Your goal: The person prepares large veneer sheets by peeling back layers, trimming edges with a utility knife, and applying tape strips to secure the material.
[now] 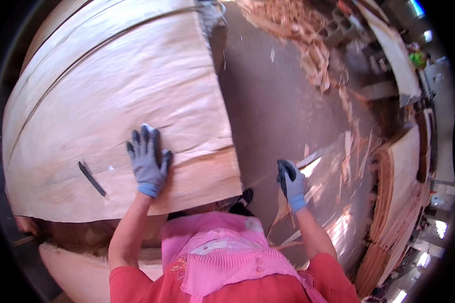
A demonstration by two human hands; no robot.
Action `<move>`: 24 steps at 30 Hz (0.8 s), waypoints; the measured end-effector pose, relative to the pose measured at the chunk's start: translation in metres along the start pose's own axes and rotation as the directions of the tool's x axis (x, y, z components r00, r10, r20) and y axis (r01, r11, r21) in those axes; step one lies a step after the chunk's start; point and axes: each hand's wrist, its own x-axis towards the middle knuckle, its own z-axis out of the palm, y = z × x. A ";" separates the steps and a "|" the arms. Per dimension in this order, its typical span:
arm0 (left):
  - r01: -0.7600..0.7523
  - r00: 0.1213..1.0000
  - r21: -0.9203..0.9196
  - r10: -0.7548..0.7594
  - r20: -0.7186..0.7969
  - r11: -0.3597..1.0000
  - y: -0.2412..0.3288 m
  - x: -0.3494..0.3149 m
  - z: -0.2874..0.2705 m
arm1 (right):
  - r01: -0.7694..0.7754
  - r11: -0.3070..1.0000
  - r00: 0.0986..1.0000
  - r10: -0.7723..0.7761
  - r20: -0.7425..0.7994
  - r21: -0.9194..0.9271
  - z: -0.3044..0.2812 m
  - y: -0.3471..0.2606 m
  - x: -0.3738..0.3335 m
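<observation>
My left hand (148, 164), in a grey glove with dark fingertips, lies flat with fingers spread on a large pale sheet of wood veneer (116, 101). A small white scrap shows at its fingertips. To its left, a narrow black object (92, 179), perhaps a knife, rests on the sheet beside a tiny white bit. Out past the sheet's right edge, my right hand (291, 184) hangs above the floor, its gloved fingers curled in with the thumb against them. What they hold, if anything, is hidden. A pale veneer strip (316, 154) shows just behind that hand; whether they touch I cannot tell.
Torn veneer strips (313, 50) are heaped on the floor (273, 101) at the far right, with more scattered nearer. Stacked veneer sheets (397, 177) stand along the right side. Another pale sheet (81, 272) lies low at the near left. Wrinkles cross the large sheet.
</observation>
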 end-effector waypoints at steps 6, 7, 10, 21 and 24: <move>-0.034 0.999 0.049 0.035 -0.015 0.998 -0.004 0.008 -0.001 | 0.095 0.994 0.981 -0.086 0.173 -0.044 -0.007 0.071 0.036; -0.047 0.999 0.070 0.047 -0.010 0.996 -0.006 0.009 0.001 | 0.152 0.983 0.966 -0.125 0.227 -0.107 -0.008 0.075 0.036; -0.034 0.999 0.111 0.035 -0.013 0.993 0.005 0.012 -0.002 | 0.051 0.994 0.955 -0.022 0.297 -0.092 -0.026 0.068 0.044; 0.014 1.000 0.094 -0.016 0.019 0.995 0.003 0.007 -0.004 | 0.036 0.982 0.917 0.042 0.398 -0.186 -0.084 0.089 0.092; 0.038 0.999 0.110 -0.038 0.003 0.993 -0.005 0.002 -0.004 | 0.175 0.962 0.913 -0.080 0.399 -0.208 -0.095 0.068 0.111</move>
